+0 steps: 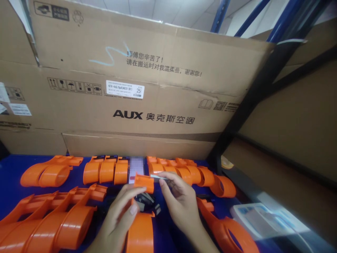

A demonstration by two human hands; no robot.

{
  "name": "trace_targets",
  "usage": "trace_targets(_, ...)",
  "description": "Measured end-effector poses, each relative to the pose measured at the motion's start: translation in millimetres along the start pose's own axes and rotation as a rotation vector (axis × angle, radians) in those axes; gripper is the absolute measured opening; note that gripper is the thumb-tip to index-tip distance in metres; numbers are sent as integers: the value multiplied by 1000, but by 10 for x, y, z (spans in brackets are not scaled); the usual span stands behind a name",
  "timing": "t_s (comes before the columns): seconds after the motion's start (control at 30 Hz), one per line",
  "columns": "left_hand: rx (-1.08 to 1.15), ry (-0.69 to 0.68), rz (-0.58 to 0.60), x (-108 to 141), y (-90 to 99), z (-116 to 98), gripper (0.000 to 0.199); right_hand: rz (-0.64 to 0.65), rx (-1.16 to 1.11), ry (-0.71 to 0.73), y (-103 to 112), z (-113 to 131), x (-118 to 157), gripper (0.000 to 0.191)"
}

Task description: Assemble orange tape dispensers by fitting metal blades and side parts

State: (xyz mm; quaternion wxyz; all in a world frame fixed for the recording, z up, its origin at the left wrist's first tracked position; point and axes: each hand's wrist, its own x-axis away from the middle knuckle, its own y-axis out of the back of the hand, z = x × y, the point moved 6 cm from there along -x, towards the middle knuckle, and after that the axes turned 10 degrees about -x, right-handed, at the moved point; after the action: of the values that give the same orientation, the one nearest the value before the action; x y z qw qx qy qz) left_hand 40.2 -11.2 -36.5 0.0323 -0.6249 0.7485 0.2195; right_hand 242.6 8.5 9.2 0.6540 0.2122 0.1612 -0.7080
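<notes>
My left hand [122, 211] is closed around an orange plastic part [144, 182], fingers over its near side and thumb below. A larger orange ring [140, 233] shows just under it; I cannot tell if the two are one piece. Between thumb and fingertips, my right hand [179, 198] pinches a small pale strip with a toothed edge [156, 176]. The strip's left end meets the right side of the orange part. Small black and grey pieces [146, 201] lie behind and below the hands, partly hidden.
Rows of orange ring-shaped parts [113, 171] line the blue table [13, 165], left and right. A pale rectangular item [136, 167] stands at the back. Behind rises a cardboard wall [158, 95]. To the right are a black post [237, 105] and a blurred white box [263, 218].
</notes>
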Motion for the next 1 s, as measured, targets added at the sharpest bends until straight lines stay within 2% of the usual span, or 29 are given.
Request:
trace_targets(0.13, -19, 63, -8, 49, -22, 82, 42, 5, -87, -28, -36, 0, -7, 15)
trace_targets(0.2, 9, 118, -55, 56, -13, 149, 46, -42, -118, -34, -6, 4, -27, 20)
trace_targets(0.33, 206, 204, -187, 26, 12, 228, 61, -155, -131, -50, 98, 2, -69, 23)
trace_targets(0.47, 377, 299, -218, -18, -2, 274, 77, -128, -96, -55, 103, 32, -79, 19)
trace_targets(0.63, 297, 285, -255, -29, 46, 329, 65, -99, -76, 5, 66, 86, -52, 18)
trace_targets(0.77, 240, 295, -247, -11, 64, 384, 66, -76, -56, 47, 51, 81, -25, 18)
trace_targets(1.0, 200, 240, -206, -18, 20, 193, 64, -26, -17, 96, 15, 138, 6, 20)
